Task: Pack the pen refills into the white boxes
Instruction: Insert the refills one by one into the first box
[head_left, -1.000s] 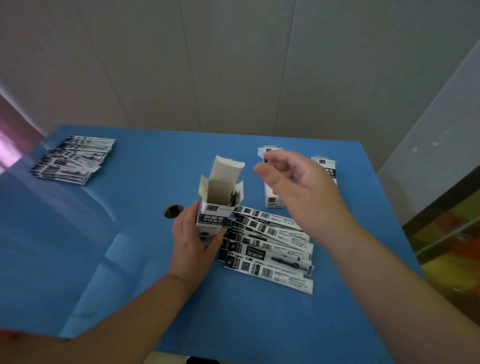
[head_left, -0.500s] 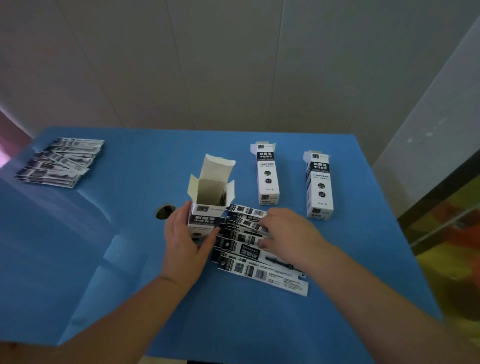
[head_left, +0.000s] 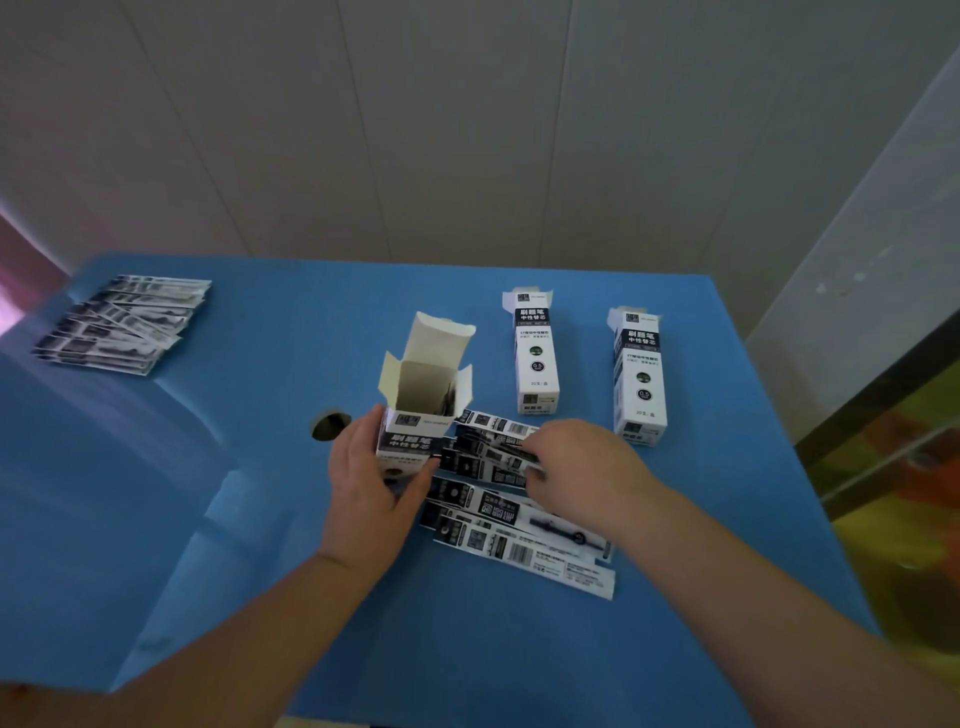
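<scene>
Head view: left hand (head_left: 370, 486) clasps upright open box (head_left: 413, 415); right hand (head_left: 582, 462) pinches refill packet (head_left: 498, 451) lying crosswise.

— Dim overall, bluish cast. Brightest at the far left, with a pink flare washing over the blue table (head_left: 156, 493) edge and pale reflected bands across its left half.

— Any shadows?

— Soft only; faint shading under the left hand (head_left: 371, 483) and right hand (head_left: 587, 467). No hard glare.

— Sharpness?

— Slightly smeared at the right hand's fingers and on the print of the refill packets (head_left: 519, 519). Blurred too at the far packet stack (head_left: 124, 325). Wide-angle bending at the edges, wall seams splayed outward.
</scene>
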